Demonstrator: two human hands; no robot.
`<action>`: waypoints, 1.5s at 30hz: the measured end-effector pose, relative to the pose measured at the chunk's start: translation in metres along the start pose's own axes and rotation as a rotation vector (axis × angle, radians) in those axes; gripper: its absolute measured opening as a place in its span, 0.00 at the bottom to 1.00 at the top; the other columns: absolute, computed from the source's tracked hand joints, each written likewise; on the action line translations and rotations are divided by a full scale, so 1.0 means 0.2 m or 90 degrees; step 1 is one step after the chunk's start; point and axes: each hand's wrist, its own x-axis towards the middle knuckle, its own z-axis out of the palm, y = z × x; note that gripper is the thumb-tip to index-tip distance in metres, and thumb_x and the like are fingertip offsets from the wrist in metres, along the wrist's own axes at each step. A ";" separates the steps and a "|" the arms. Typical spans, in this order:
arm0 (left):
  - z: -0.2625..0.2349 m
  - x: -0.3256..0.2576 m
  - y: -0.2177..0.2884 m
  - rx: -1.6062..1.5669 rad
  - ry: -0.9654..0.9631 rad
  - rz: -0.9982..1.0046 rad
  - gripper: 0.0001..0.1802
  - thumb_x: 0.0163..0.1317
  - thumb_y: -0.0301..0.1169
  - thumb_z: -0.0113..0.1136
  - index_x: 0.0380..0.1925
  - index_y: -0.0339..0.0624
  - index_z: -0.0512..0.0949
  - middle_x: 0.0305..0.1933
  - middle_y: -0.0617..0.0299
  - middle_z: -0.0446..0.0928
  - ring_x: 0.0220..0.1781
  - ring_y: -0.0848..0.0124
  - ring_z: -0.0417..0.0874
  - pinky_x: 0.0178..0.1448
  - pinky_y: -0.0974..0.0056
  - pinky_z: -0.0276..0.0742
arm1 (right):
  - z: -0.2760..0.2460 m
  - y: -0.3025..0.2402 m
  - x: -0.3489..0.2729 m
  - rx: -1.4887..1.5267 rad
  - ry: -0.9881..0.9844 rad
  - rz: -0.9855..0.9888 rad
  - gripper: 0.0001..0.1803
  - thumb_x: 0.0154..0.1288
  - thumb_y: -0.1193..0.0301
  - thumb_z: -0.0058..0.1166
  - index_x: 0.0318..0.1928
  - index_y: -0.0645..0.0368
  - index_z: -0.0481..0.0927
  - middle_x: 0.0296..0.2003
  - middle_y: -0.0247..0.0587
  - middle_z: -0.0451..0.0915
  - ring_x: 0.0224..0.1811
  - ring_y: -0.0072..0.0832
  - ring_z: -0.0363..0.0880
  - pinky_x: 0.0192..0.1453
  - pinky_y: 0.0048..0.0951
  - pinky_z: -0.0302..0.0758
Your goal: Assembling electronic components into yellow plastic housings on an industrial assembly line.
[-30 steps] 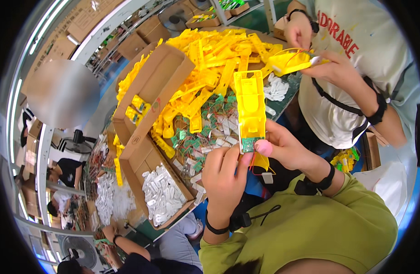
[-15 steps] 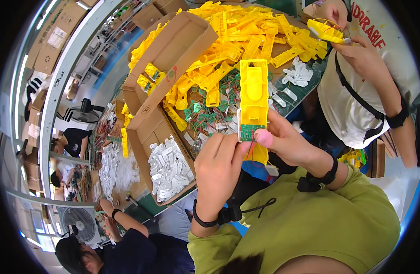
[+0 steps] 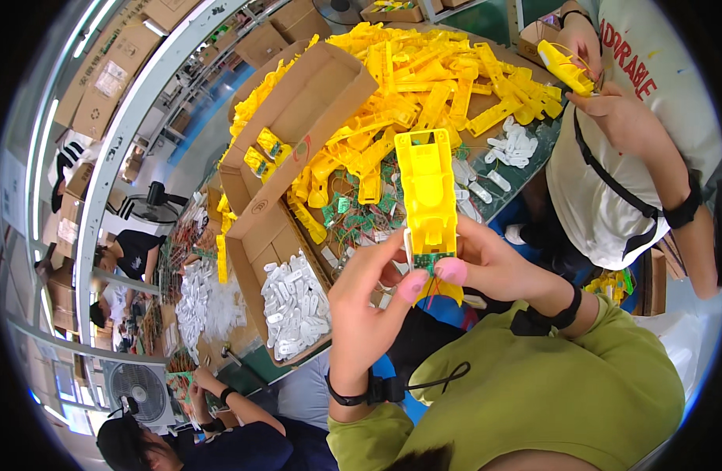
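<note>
Between my hands stands a long yellow plastic housing (image 3: pixel 427 184), its hollow inner side facing me. A small green circuit board (image 3: pixel 431 260) with thin red wires sits across its lower part. My left hand (image 3: pixel 367 294) grips the housing's left edge, thumb near the board; a sliver of something white shows beside those fingers. My right hand (image 3: pixel 498 265) is closed round the right edge, its thumb on the board. Pink coverings wrap both thumb tips. Behind the housing lie loose green circuit boards with wires (image 3: pixel 353 216), partly hidden by it.
A big heap of yellow housings (image 3: pixel 424 71) covers the table's far side. Left stands a cardboard box (image 3: pixel 255 243) of white plastic pieces, another box (image 3: pixel 321 86) above it. White parts (image 3: pixel 514 145) lie right. Co-workers sit at right, holding a yellow housing (image 3: pixel 563 67), and at lower left.
The yellow housing has come lower and nearer my body, tilting slightly. My left thumb has shifted lower, and my right thumb now presses on the board. The whole view has shifted a little.
</note>
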 end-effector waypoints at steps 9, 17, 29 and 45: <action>0.14 0.11 -0.03 0.080 0.020 0.082 0.15 0.52 0.27 0.57 0.42 0.37 0.74 0.31 0.56 0.73 0.27 0.69 0.74 0.31 0.70 0.71 | -0.11 -0.04 -0.01 -0.087 0.042 -0.083 0.34 0.62 0.69 0.46 0.63 0.56 0.42 0.51 0.38 0.65 0.49 0.22 0.67 0.48 0.25 0.67; 0.23 -0.02 -0.30 -0.026 -0.097 -0.147 0.11 0.55 0.28 0.53 0.37 0.32 0.72 0.30 0.57 0.74 0.31 0.71 0.74 0.35 0.69 0.70 | -0.32 0.13 -0.14 -0.294 -0.042 -0.129 0.27 0.63 0.65 0.44 0.58 0.59 0.52 0.45 0.35 0.65 0.46 0.20 0.63 0.49 0.26 0.65; 0.42 -0.07 -0.11 0.171 -0.153 0.050 0.15 0.55 0.28 0.54 0.40 0.29 0.70 0.32 0.54 0.75 0.32 0.71 0.75 0.35 0.69 0.72 | -0.35 0.15 -0.33 -0.153 0.069 -0.022 0.26 0.63 0.61 0.43 0.57 0.57 0.52 0.33 0.40 0.73 0.32 0.18 0.71 0.31 0.21 0.69; 0.37 -0.15 -0.09 0.343 -0.155 0.060 0.14 0.46 0.31 0.62 0.32 0.38 0.72 0.20 0.56 0.72 0.21 0.59 0.74 0.26 0.61 0.69 | -0.31 0.19 -0.31 -0.063 -0.074 0.059 0.30 0.65 0.63 0.41 0.60 0.61 0.45 0.32 0.38 0.71 0.29 0.16 0.71 0.28 0.19 0.69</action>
